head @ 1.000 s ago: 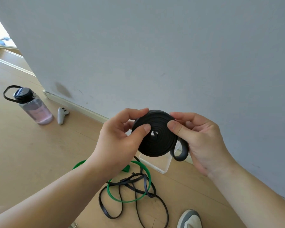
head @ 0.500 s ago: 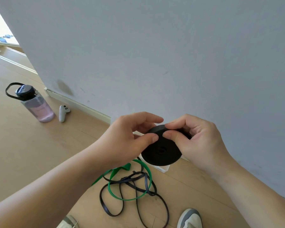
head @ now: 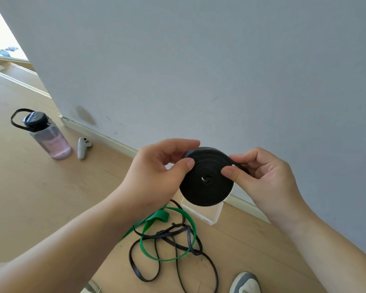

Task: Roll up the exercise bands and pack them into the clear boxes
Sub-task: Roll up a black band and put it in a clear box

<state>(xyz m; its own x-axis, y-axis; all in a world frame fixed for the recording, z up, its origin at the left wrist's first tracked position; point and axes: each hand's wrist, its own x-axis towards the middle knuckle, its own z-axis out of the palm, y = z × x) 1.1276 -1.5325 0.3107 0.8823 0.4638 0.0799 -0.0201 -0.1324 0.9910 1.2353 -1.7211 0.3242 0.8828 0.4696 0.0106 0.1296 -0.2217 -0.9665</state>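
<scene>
Both hands pinch the rolled black band [head: 206, 178] (a tight coil): left hand [head: 156, 176] at its left edge, right hand [head: 266, 176] at its right, above the clear box [head: 209, 212].

The rolled band [head: 206, 182] is between left hand [head: 154, 176] and right hand [head: 268, 178] — clear box [head: 209, 214] behind it, by the wall [head: 220, 60]; loose bands [head: 169, 246] nearer, bottle [head: 49, 138] and controller [head: 82, 148] far left.

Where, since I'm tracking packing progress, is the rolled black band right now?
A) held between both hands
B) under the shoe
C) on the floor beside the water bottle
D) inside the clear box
A: the left hand and right hand both pinch the rolled black band in the air, in front of the clear box.
</scene>
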